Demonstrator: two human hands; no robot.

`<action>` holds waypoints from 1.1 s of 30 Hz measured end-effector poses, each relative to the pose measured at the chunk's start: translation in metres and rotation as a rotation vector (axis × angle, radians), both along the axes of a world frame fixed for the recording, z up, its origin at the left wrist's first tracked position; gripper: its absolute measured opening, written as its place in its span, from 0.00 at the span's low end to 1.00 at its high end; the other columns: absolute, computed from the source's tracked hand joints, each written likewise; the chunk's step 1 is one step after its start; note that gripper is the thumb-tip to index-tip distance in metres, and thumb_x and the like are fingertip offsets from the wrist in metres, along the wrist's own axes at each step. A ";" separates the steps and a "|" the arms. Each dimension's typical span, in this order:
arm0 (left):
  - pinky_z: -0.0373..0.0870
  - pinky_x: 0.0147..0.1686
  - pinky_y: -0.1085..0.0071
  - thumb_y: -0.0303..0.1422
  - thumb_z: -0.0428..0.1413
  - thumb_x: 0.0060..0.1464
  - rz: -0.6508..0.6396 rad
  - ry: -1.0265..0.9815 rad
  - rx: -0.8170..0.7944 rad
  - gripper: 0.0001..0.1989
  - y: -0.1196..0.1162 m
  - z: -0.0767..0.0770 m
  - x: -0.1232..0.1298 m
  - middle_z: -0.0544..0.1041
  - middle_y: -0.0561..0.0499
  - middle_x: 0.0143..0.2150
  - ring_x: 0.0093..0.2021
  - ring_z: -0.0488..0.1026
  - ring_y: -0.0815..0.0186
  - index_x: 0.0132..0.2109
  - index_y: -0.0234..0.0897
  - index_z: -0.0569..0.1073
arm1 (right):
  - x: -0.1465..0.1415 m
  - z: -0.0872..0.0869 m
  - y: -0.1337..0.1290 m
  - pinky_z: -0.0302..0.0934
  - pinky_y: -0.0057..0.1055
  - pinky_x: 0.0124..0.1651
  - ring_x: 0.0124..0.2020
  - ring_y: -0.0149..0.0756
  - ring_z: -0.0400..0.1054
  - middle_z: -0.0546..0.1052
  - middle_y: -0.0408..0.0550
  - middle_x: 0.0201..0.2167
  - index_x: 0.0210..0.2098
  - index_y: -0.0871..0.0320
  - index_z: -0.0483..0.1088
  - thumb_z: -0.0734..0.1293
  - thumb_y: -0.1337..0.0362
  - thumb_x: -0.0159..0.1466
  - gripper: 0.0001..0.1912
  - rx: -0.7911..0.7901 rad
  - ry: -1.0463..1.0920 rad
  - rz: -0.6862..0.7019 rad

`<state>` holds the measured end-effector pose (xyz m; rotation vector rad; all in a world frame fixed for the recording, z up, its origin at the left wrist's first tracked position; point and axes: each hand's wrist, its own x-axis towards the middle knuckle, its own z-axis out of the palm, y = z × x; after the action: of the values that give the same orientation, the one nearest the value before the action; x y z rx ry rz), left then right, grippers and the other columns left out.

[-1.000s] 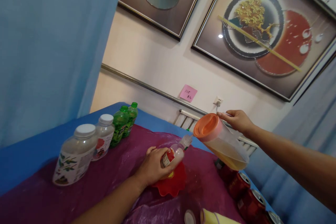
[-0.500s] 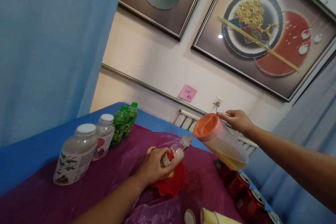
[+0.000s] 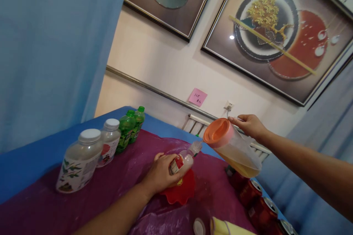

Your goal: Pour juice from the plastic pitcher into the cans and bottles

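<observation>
My left hand [image 3: 162, 172] is wrapped round a clear bottle [image 3: 188, 159] with a red and white label. The bottle leans to the right above a red scalloped dish [image 3: 179, 192]. A clear funnel-like piece [image 3: 196, 147] sits at the bottle's mouth. My right hand [image 3: 249, 126] grips the handle of a clear pitcher [image 3: 237, 150] with an orange lid [image 3: 217, 132]. The pitcher is tipped left, its spout at the bottle's mouth, with yellowish liquid lying along its lower side. Whether liquid is flowing is too small to tell.
Two white-capped jars [image 3: 79, 163] and two green bottles [image 3: 127, 130] stand on the left. Several red cans [image 3: 261, 209] line the right edge. A yellow cloth [image 3: 228, 227] and a round lid [image 3: 199, 226] lie in front. Purple plastic sheeting [image 3: 116, 187] covers the blue table [image 3: 35, 154].
Both hands, the bottle and the tilted pitcher keep almost the same places. Only a very slight shift of the whole view shows.
</observation>
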<state>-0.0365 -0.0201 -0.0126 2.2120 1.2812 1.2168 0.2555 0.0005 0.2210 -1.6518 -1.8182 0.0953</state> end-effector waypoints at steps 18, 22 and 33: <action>0.59 0.57 0.56 0.50 0.59 0.51 -0.006 -0.020 0.001 0.17 0.003 -0.005 -0.001 0.82 0.53 0.38 0.40 0.76 0.58 0.41 0.44 0.75 | 0.000 -0.003 0.002 0.38 0.27 0.18 0.15 0.25 0.45 0.51 0.34 0.12 0.16 0.52 0.52 0.67 0.29 0.51 0.36 0.025 -0.030 0.031; 0.60 0.56 0.56 0.50 0.59 0.51 -0.008 -0.017 0.003 0.16 0.002 -0.003 -0.001 0.82 0.53 0.38 0.40 0.76 0.58 0.40 0.44 0.75 | -0.001 -0.002 0.001 0.39 0.27 0.18 0.15 0.25 0.45 0.51 0.34 0.12 0.16 0.52 0.52 0.68 0.29 0.50 0.36 -0.001 -0.007 0.018; 0.60 0.57 0.57 0.48 0.60 0.50 -0.012 -0.041 0.009 0.16 0.002 -0.003 -0.002 0.83 0.53 0.39 0.41 0.77 0.58 0.42 0.45 0.76 | 0.001 -0.005 0.000 0.38 0.27 0.19 0.17 0.25 0.43 0.49 0.34 0.14 0.17 0.53 0.54 0.67 0.29 0.49 0.35 0.018 -0.006 0.024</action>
<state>-0.0381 -0.0186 -0.0153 2.1866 1.2474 1.2588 0.2565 0.0005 0.2163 -1.6198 -1.8388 0.0844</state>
